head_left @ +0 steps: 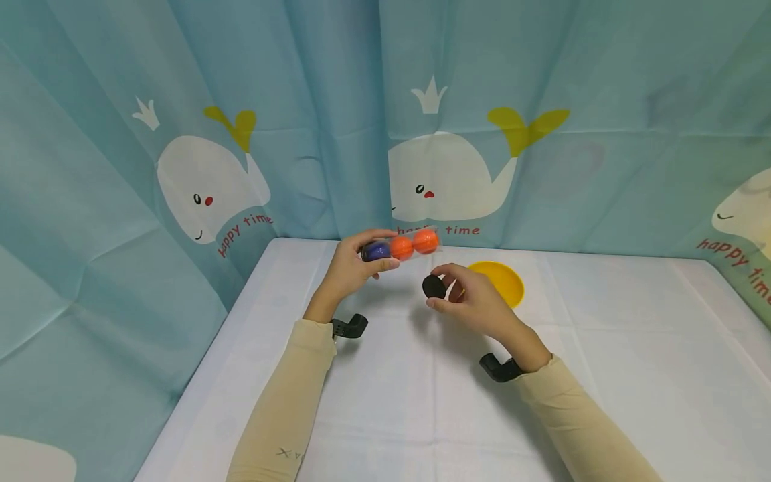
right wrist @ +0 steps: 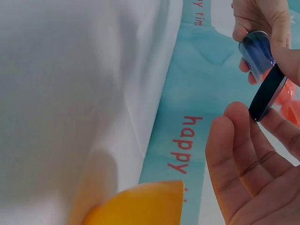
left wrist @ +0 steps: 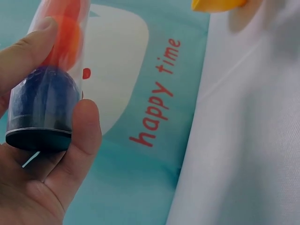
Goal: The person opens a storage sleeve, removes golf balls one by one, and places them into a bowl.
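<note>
My left hand grips a clear plastic tube near its black base. Inside the tube are a dark blue ball at the base end and two orange balls beyond it. The tube is held above the table, tilted slightly up to the right. Just to the right and lower, my right hand pinches a round black lid between thumb and fingers. The lid is apart from the tube, whose right end looks uncovered in the head view.
A yellow dish sits on the white-covered table behind my right hand, partly hidden by it. A blue curtain with whale prints hangs along the back and left edges. Black straps with camera mounts are on both wrists.
</note>
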Motion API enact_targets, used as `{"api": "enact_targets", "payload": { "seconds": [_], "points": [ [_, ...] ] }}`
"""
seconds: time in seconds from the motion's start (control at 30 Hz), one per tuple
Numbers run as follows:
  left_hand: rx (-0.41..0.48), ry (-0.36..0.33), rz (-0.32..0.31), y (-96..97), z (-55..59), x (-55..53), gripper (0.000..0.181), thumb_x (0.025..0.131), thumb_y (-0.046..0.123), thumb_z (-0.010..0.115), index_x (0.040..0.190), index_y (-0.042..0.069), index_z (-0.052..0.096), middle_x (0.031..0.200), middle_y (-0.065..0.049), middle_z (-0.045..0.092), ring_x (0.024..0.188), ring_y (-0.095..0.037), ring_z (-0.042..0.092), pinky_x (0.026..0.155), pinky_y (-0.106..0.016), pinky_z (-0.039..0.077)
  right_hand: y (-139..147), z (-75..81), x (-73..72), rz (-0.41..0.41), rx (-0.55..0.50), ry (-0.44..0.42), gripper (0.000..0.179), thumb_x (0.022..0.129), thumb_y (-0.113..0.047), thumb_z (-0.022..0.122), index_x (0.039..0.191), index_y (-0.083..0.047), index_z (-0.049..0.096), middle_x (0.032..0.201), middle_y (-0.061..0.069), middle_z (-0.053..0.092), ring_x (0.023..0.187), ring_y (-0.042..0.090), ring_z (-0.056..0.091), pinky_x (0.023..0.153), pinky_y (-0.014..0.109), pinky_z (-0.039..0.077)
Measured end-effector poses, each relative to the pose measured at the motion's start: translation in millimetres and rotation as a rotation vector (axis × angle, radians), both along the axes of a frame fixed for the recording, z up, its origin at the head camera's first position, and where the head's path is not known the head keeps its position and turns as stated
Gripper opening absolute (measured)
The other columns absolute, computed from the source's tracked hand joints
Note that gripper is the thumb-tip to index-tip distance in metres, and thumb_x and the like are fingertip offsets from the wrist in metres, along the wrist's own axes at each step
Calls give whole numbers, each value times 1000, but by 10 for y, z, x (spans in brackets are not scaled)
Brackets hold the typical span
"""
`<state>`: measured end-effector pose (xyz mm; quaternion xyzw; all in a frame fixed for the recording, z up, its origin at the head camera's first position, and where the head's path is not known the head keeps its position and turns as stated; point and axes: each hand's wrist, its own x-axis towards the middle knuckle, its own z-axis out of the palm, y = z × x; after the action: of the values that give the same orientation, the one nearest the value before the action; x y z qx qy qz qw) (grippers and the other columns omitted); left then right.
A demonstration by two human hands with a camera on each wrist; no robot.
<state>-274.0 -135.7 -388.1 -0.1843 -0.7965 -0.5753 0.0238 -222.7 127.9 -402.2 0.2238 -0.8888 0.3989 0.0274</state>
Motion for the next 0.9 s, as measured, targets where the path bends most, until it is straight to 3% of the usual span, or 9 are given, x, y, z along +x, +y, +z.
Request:
{"api": "enact_targets", "payload": {
  "seconds": [0.3,0.6,0.9],
  "points": [
    [-6,25,15,4,-6,0,48,83,21,87,129,24,71,134,-6,65,85,-28,64,66,-39,59,-56,-71,10,6,54,-18,45,86,-27,84,124,-11,66,96,5,66,68,12,57,62,26,48],
    [2,32,17,-1,-10,0,47,83,21,87,127,25,72,131,-6,66,83,-27,65,67,-39,60,-91,-150,7,14,72,-80,45,87,-27,83,124,-8,66,100,8,68,67,13,56,60,25,48],
    [-19,-8,38,5,0,-16,50,85,11,85,132,14,69,139,-12,62,82,-24,64,73,-51,60,-133,-240,-7,35,74,-132,44,85,-25,84,121,-5,66,98,8,67,64,13,56,58,24,48]
  ]
}}
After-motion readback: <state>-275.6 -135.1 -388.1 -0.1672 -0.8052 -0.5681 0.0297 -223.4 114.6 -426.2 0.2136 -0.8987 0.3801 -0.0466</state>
